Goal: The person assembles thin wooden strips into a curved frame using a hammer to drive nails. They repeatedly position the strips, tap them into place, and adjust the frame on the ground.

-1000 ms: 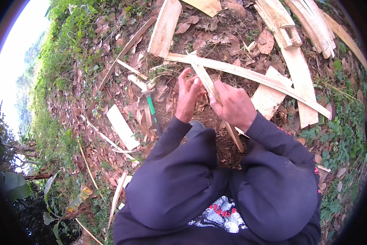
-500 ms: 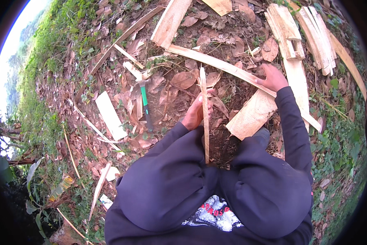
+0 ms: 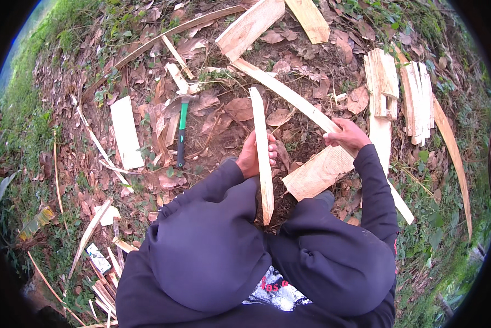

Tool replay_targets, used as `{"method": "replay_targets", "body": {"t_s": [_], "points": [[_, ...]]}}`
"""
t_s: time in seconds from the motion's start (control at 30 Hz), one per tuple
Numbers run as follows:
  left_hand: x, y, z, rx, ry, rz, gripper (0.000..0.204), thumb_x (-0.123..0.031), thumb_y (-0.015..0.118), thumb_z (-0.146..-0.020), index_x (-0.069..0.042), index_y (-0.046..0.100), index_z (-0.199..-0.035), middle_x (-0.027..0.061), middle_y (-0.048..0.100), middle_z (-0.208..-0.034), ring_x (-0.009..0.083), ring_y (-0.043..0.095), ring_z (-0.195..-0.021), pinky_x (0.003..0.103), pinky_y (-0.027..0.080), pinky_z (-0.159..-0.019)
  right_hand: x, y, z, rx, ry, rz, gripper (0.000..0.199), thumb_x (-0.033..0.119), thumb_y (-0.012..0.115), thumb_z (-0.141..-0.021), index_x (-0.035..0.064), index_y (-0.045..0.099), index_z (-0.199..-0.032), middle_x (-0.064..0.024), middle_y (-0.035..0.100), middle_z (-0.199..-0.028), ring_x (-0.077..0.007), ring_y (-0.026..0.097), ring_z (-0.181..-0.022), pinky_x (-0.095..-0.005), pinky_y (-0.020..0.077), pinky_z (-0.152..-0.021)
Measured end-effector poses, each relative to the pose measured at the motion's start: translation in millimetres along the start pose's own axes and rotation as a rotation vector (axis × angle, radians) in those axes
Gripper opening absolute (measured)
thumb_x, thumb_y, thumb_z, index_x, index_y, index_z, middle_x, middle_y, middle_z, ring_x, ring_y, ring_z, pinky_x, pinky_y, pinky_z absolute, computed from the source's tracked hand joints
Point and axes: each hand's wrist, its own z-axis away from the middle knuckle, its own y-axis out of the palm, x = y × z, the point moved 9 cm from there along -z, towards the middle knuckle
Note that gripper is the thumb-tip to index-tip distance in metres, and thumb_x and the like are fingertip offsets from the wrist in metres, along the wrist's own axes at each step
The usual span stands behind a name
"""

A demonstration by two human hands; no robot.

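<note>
My left hand [image 3: 249,156] is closed around a pale split-wood stick [image 3: 262,164], which stands on end before my knees with its fingers showing on the far side. Reaching out on the right, my right hand [image 3: 349,134] has its fingers round a long thin wooden strip [image 3: 286,94]. That strip runs diagonally from a plank [image 3: 251,28] at the far side, past my hand, to the ground at right. Below the right hand lies a thick wooden block [image 3: 317,174], touching my shoe [image 3: 325,199]. The right palm is hidden from view.
A hammer with a green and black handle [image 3: 182,126] lies left of my left hand. A flat board [image 3: 126,133] is farther left. Split pieces [image 3: 418,101] and a notched piece [image 3: 383,82] lie at right. Thin sticks [image 3: 104,295] lie at lower left. Dry leaves cover the ground.
My right hand has moved from resting loosely at the long strip to gripping it. The stick in my left hand has turned, showing a broader face. The view has shifted.
</note>
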Motion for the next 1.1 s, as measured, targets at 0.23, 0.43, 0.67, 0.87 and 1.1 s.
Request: {"method": "replay_targets", "body": {"t_s": [0.23, 0.43, 0.67, 0.87, 1.1], "points": [[12, -10, 0, -0.034, -0.058, -0.066, 0.055, -0.060, 0.049, -0.095, -0.007, 0.054, -0.110, 0.0001, 0.048, -0.083, 0.0139, 0.051, -0.072, 0.031, 0.047, -0.063, 119, -35, 60, -0.086, 0.069, 0.209, 0.034, 0.012, 0.073, -0.087, -0.0044, 0.060, -0.113, 0.0000, 0.057, -0.067, -0.0061, 0.053, -0.052, -0.0210, 0.0437, -0.044], [-14, 20, -8, -0.038, 0.065, -0.228, 0.055, -0.063, 0.046, -0.097, -0.010, 0.055, -0.110, -0.0026, 0.046, -0.082, 0.0110, 0.050, -0.073, 0.028, 0.046, -0.063, 202, -110, 137, -0.606, -0.074, 0.324, 0.047, 0.013, 0.076, -0.085, -0.0083, 0.057, -0.122, -0.0027, 0.054, -0.061, -0.0091, 0.050, -0.044, -0.0260, 0.0355, -0.038], [-9, 19, -44, -0.200, -0.201, -0.443, 0.069, -0.074, 0.038, -0.095, -0.019, 0.041, -0.136, -0.0012, 0.048, -0.081, 0.0087, 0.048, -0.063, 0.024, 0.043, -0.049, 210, -173, 188, -1.206, 0.010, 0.839, 0.057, 0.027, 0.067, -0.092, -0.0004, 0.047, -0.138, -0.0320, 0.067, -0.101, -0.0431, 0.067, -0.096, -0.0504, 0.0513, -0.081], [-8, 29, -69, -0.015, -0.273, -0.646, 0.088, -0.083, 0.043, -0.086, -0.017, 0.042, -0.144, 0.0048, 0.057, -0.092, 0.0125, 0.061, -0.070, 0.026, 0.054, -0.053, 105, -228, 152, -0.762, -0.002, 0.235, 0.043, 0.016, 0.063, -0.085, -0.0037, 0.055, -0.123, -0.0107, 0.067, -0.077, -0.0193, 0.065, -0.063, -0.0343, 0.0514, -0.056], [-14, 27, -61, 0.093, -0.363, -0.511, 0.084, -0.076, 0.053, -0.087, -0.013, 0.044, -0.142, 0.0074, 0.059, -0.108, 0.0221, 0.066, -0.098, 0.038, 0.060, -0.060, 118, -180, 141, -0.987, 0.027, 0.805, 0.052, 0.014, 0.061, -0.079, 0.0006, 0.046, -0.127, -0.0363, 0.066, -0.099, -0.0519, 0.063, -0.099, -0.0546, 0.0470, -0.087]]}}
